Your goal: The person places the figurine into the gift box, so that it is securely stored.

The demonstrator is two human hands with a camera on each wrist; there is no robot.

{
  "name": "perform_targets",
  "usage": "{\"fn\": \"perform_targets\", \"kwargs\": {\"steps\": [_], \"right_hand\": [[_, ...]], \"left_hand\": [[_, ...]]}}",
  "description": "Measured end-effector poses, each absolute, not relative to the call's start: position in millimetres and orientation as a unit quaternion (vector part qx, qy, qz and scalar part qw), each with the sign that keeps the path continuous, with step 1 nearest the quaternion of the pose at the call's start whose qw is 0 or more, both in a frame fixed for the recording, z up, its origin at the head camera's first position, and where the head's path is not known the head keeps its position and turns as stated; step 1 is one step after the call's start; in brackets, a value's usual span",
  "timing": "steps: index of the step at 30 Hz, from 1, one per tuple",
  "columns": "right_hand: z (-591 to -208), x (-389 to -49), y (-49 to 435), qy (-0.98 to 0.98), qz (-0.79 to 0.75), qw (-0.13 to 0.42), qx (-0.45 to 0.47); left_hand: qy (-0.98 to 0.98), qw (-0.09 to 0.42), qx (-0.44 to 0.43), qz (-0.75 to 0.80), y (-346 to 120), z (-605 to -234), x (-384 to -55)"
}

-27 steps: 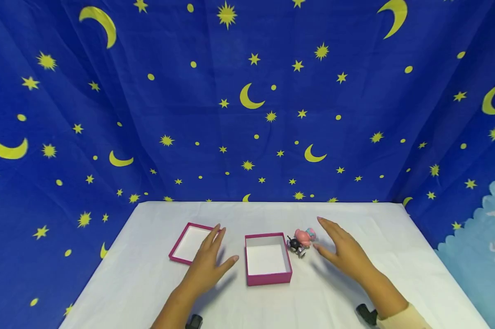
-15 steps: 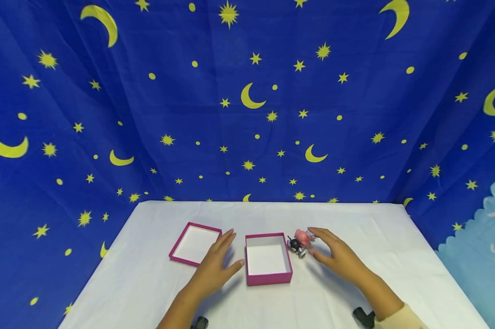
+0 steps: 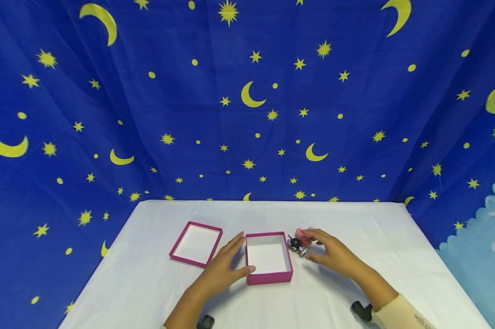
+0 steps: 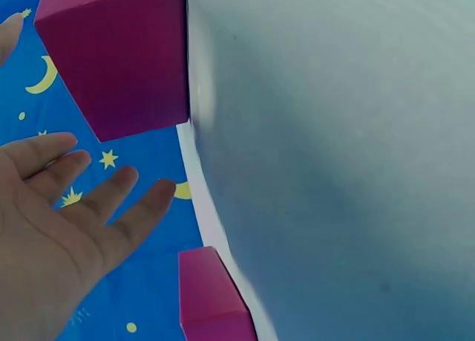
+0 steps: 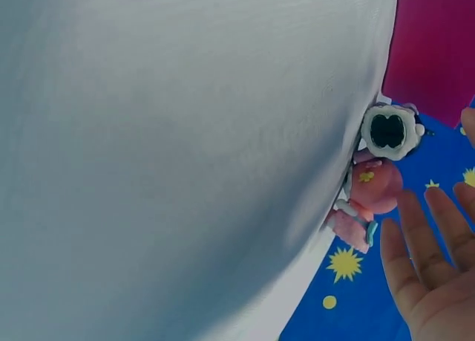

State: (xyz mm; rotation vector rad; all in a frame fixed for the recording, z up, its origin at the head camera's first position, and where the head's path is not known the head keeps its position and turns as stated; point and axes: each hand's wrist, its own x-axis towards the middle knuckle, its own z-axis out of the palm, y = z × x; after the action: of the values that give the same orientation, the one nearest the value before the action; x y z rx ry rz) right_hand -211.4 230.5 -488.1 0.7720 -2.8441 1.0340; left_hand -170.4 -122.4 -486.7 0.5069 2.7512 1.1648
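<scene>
An open magenta box (image 3: 270,278) with a white inside stands mid-table. My left hand (image 3: 219,273) is at its left side, fingers extended along that wall and thumb at the near left corner. In the left wrist view that hand (image 4: 67,222) shows relaxed, spread fingers beside the box wall (image 4: 122,59). Just right of the box lie two small toy figurines. One is black and white (image 5: 390,131); the other is pink with a yellow flower and a light blue part (image 5: 380,186). My right hand (image 3: 339,257) reaches over the pink one, fingertips right at it and partly hiding it.
The box's shallow magenta lid (image 3: 196,244), white inside, lies to the left behind my left hand. A white cloth (image 3: 120,283) covers the table. Behind it hangs a blue curtain (image 3: 214,128) with yellow moons and stars. Black wrist devices (image 3: 361,311) sit below both wrists.
My left hand has moved right, from near the lid to the box's left side. My right hand has moved left and down to the pink figurine. Box and lid stay put.
</scene>
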Motion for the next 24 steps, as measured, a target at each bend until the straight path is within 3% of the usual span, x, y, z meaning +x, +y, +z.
{"fn": "perform_targets", "kwargs": {"steps": [8, 24], "right_hand": [[-492.4, -219.2, 226.1, -0.894, 0.342, -0.005, 0.290], [-489.7, -226.3, 218.7, -0.913, 0.317, -0.049, 0.252]], "left_hand": [[0.899, 0.074, 0.198, 0.384, -119.1, -489.7, -174.2], [0.901, 0.116, 0.196, 0.369, -124.9, -485.2, -177.2]]}}
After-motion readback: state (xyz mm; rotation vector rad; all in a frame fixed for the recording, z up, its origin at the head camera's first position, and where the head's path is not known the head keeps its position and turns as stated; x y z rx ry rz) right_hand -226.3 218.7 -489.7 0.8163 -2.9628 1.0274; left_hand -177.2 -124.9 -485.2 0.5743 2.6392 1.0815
